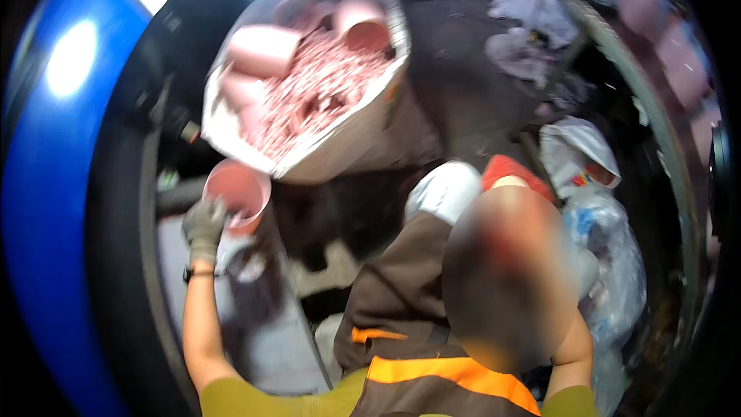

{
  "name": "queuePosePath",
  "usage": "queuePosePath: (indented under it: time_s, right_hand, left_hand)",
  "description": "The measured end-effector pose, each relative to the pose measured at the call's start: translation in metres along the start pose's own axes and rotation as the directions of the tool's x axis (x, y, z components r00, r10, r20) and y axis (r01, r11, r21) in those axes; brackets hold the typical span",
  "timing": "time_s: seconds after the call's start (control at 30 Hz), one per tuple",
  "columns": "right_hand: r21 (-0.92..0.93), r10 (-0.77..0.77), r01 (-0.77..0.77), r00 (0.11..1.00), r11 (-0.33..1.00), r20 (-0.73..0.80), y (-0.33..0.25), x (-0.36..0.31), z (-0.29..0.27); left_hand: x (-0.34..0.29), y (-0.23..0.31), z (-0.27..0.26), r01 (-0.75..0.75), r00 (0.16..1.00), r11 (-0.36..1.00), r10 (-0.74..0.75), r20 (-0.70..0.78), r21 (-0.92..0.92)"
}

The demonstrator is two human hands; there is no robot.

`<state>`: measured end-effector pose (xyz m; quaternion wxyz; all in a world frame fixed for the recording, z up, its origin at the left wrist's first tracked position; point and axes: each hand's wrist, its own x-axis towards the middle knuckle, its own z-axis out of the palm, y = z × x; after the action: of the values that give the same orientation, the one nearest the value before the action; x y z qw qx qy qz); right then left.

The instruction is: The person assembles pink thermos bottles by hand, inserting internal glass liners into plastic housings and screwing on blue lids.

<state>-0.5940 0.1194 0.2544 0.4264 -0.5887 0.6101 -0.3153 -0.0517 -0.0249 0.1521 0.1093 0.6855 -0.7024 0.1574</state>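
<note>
Brown orange-trimmed cloth garment (pixel 401 301) is filling lower centre; grey-gloved left fingers (pixel 216 212) are gripping round pink plastic bucket (pixel 239 181) one-sidedly, risking tipping; right fingers: cannot tell.

The left arm (pixel 202 332) reaches forward, bare past a green sleeve (pixel 239 400). A black band (pixel 187 273) goes around its wrist (pixel 200 266). The left hand (pixel 202 224) wears a gray glove, and its fingers (pixel 215 208) are bent and fuzzy. The right arm (pixel 573 340) goes up front too. Blur hides most of it, so the right hand is hard to see.
</note>
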Motion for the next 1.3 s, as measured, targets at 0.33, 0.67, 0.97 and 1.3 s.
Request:
queuePosePath:
  time_s: [0.33, 0.67, 0.97, 1.3]
  right_hand:
    - [0.059, -0.27, 0.289, 0.937, 0.955, -0.22, 0.037, 0.035, 0.058]
    - [0.453, 0.125, 0.053, 0.927, 0.89, -0.354, 0.078, -0.011, 0.002]
    - [0.706, 0.276, 0.047, 0.901, 0.706, -0.336, 0.095, -0.007, -0.01]
    - [0.606, 0.205, 0.209, 0.816, 0.768, -0.541, 0.102, -0.018, -0.022]
  left_hand:
    - [0.003, 0.267, -0.179, -0.787, 0.597, 0.402, 0.687, -0.414, -0.467]
    - [0.006, 0.346, -0.128, 0.293, 0.838, -0.032, 0.489, 0.24, -0.956]
    - [0.004, 0.354, -0.106, 0.37, 0.849, -0.06, 0.427, 0.311, -0.927]
    - [0.001, 0.381, -0.13, -0.085, 0.762, 0.001, 0.644, -0.064, -0.996]
